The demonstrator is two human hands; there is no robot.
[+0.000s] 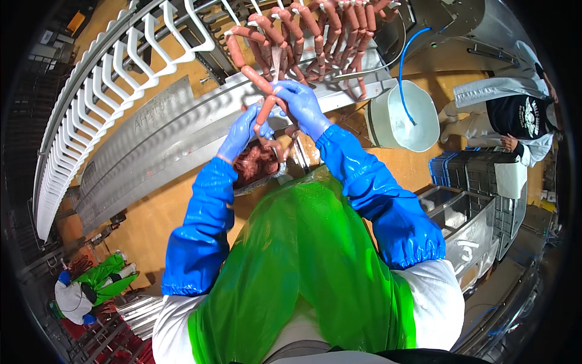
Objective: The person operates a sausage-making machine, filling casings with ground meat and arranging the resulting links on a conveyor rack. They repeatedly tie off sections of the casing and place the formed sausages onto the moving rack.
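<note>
A string of linked sausages (256,79) runs down from a white hook to my gloved hands. My left hand (241,130) is closed on the links, its fingertips at a lower sausage. Just above and to the right, my right hand (301,108) pinches the string where links cross. A pale, stretched strand of casing (277,60) rises from beside its fingers toward the hooks. Beneath my hands, more reddish sausage or meat (251,165) lies in a metal container, partly covered by my hands and the dangling links.
Many looped sausages (327,30) hang from hooks ahead. A curved rail of white hooks (115,79) sweeps left above a metal guard (145,136). To the right stand a white tub (415,115) with a blue hose, stacked crates (479,173) and a person (521,118). Another person (85,291) works at lower left.
</note>
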